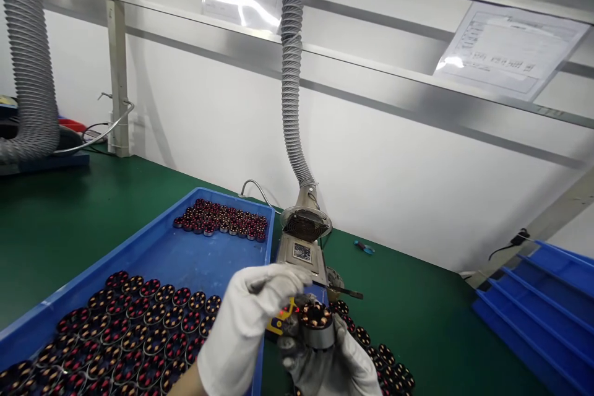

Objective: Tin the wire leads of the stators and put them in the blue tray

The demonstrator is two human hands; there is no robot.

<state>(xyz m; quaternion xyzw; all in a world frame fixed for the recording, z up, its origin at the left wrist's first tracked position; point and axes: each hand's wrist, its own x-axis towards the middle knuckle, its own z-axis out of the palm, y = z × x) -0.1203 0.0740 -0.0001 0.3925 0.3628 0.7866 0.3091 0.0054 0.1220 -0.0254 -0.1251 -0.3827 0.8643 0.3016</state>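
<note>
My right hand (341, 362), in a white glove with grey, soiled fingers, holds a motor stator (318, 328). This is a short metal ring with a circle of copper windings facing up. My left hand (260, 309), also in a white glove, is raised beside the stator, its fingers pinched together just above its left edge. Whatever those fingertips grip is too small and blurred to make out. Behind the hands is a metal solder pot (303, 252) with a square opening of silvery, dark-flecked surface. A yellow part (278, 323) shows between the hands, partly covered.
A blue tray (199, 269) at left carries many stators in two groups. More loose stators (387, 365) lie on the green table (431, 309) at right. A fume hose (292, 74) hangs above the pot. Small blue cutters (364, 247) and stacked blue trays (533, 315) are farther right.
</note>
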